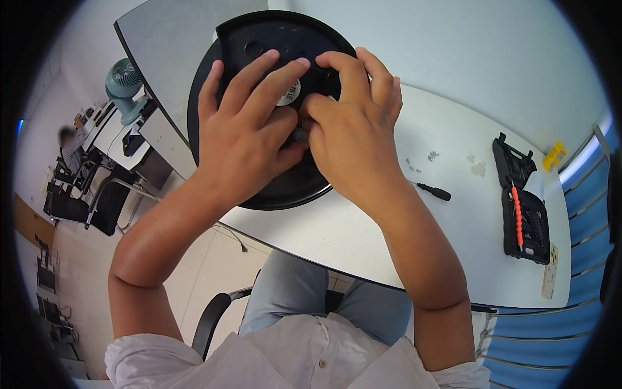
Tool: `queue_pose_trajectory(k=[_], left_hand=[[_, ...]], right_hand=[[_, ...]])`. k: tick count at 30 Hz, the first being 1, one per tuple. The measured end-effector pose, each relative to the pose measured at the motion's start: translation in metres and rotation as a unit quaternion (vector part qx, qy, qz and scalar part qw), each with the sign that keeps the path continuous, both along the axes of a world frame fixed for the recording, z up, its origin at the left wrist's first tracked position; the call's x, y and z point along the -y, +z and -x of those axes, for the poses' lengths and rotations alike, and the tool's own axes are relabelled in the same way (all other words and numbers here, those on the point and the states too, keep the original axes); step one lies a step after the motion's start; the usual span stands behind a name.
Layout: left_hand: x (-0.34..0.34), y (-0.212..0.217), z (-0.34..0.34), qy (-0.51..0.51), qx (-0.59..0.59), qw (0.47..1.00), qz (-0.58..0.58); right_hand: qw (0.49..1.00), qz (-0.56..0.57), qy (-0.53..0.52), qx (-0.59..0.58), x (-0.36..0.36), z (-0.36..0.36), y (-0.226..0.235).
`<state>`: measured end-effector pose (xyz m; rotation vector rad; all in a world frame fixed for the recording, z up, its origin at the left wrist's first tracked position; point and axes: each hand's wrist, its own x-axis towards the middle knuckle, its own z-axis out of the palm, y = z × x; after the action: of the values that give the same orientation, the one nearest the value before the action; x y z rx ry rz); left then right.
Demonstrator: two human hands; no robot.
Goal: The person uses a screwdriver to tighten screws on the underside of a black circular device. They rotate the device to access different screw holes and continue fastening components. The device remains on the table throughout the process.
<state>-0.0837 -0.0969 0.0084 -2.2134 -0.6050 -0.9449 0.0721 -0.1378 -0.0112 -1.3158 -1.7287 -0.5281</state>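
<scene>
A large round black disc (pixel 265 194), like the base of an appliance, lies on the table in front of me. It has a raised rim, small holes and a round white sticker (pixel 289 93), partly covered by my fingers. My left hand (pixel 249 129) rests over it with three fingers stretched across the top, while its thumb and index finger close together near the middle. Against them, my right hand (pixel 353 120) brings its bent thumb and index finger to the same spot. Whatever small part both pinch there is hidden by the fingers.
Right of the disc lie a black-handled screwdriver (pixel 434 191), small screws (pixel 433 156) and a clear plastic bag (pixel 477 165). An open black tool case (pixel 526 220) holds an orange flexible shaft (pixel 517 216). A yellow item (pixel 554 157) stands behind. Far left are a teal fan (pixel 124 87), chairs and a seated person.
</scene>
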Motion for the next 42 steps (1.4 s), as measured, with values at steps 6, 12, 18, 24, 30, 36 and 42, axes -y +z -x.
queue_pose_trajectory(k=[6,12,18,24,30,36,42], left_hand=[[0.001,-0.002,0.001,0.015,0.027,1.000,0.006],[0.000,-0.003,0.001,0.013,0.033,0.999,0.006],[-0.003,-0.005,0.001,0.015,0.003,1.000,-0.017],[-0.010,-0.001,0.007,0.012,0.004,1.000,-0.012],[-0.017,0.009,0.015,0.027,0.032,0.999,0.012],[-0.019,0.011,0.019,0.036,0.046,0.998,0.012],[-0.027,0.017,0.017,0.015,0.078,0.997,0.026]], right_hand=[[1.000,-0.007,0.010,0.024,-0.002,-0.001,0.000],[0.998,-0.048,0.026,0.037,-0.011,0.000,-0.005],[0.998,-0.048,0.017,0.036,-0.011,0.002,-0.006],[0.997,-0.023,0.073,0.014,-0.003,-0.014,0.007],[0.978,0.116,0.162,-0.069,-0.009,-0.020,-0.002],[0.978,0.178,0.109,-0.020,0.000,-0.022,0.004],[0.901,0.101,0.187,-0.379,-0.006,-0.016,-0.010]])
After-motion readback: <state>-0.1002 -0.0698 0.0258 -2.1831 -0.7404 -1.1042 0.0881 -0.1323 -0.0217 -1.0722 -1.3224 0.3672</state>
